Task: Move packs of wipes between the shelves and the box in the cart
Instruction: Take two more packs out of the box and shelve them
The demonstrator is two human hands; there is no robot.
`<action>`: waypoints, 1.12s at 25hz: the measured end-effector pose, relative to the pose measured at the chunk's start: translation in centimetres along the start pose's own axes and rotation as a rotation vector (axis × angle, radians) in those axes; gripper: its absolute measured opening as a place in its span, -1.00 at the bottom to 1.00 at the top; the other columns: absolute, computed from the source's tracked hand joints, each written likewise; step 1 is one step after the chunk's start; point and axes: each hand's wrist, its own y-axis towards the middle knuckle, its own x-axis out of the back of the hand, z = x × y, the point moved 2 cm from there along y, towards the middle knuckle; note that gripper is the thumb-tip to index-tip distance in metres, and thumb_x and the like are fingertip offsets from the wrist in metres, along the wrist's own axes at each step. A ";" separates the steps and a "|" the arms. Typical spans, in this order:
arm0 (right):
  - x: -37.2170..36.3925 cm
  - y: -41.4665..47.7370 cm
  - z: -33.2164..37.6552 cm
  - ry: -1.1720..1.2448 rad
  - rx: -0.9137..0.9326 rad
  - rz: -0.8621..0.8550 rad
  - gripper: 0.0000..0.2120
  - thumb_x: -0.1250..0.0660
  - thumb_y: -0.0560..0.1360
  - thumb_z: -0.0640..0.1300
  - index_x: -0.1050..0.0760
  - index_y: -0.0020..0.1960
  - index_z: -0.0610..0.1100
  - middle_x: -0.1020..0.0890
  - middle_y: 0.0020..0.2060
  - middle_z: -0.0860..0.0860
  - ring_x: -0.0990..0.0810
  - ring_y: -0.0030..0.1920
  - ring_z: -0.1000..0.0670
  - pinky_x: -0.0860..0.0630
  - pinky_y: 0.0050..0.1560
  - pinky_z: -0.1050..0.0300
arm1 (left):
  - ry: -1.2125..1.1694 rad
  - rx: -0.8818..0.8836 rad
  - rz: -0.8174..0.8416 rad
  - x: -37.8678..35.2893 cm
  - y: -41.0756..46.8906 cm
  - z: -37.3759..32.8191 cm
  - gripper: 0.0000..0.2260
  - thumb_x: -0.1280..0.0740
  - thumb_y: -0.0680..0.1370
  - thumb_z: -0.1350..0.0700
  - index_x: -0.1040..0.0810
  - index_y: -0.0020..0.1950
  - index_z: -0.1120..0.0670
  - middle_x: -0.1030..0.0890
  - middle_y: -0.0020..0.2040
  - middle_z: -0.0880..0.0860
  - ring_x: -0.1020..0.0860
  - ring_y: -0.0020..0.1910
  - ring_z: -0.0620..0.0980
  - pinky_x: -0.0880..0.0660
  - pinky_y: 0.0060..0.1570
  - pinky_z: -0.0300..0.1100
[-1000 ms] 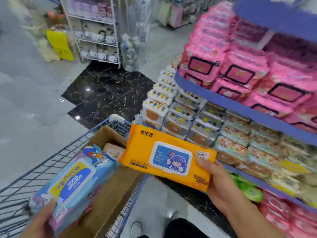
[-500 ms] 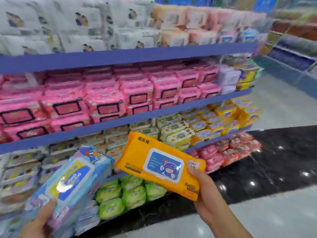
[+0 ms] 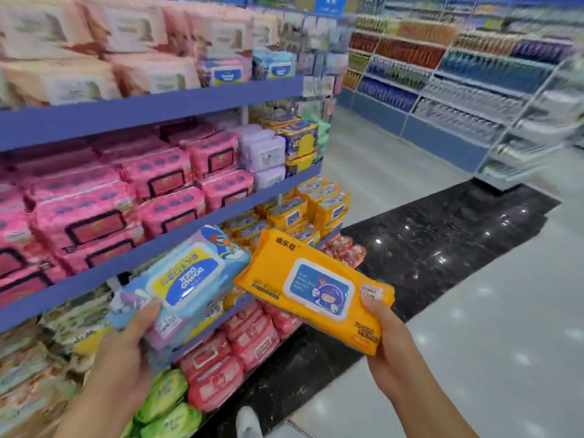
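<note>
My left hand [image 3: 126, 352] grips a light-blue pack of wipes [image 3: 183, 282] with a cartoon duck and a blue-and-yellow lid. An orange pack of wipes [image 3: 313, 292] with a blue lid is held at its right end by my right hand [image 3: 388, 346]. Both packs are in front of the blue shelves [image 3: 151, 105], level with the third shelf from the top. Matching orange packs [image 3: 316, 210] lie on that shelf's right end, just above the held one. The cart and its box are out of view.
Pink packs [image 3: 94, 210] fill the second shelf, pale packs [image 3: 94, 58] the top one, red packs [image 3: 227, 368] and green packs [image 3: 167, 396] the bottom. The aisle floor [image 3: 474, 311] runs to the right. A second rack of goods [image 3: 474, 90] stands across it.
The view has swung right from the cart to the far end of the shelves. Both packs stay in my hands and have come closer together and higher.
</note>
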 end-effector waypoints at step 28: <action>2.1 68.5 10.7 -1.176 0.033 0.659 -0.28 -0.60 0.37 0.06 -0.39 0.40 -0.12 -0.63 0.12 0.06 -0.65 0.12 -0.12 -0.58 0.15 -0.18 | -0.097 -0.197 -0.742 -29.7 25.3 22.3 -0.61 -0.36 0.47 0.17 -0.58 0.30 0.09 -0.72 0.17 0.07 -0.73 0.05 -0.01 -0.68 -0.08 -0.16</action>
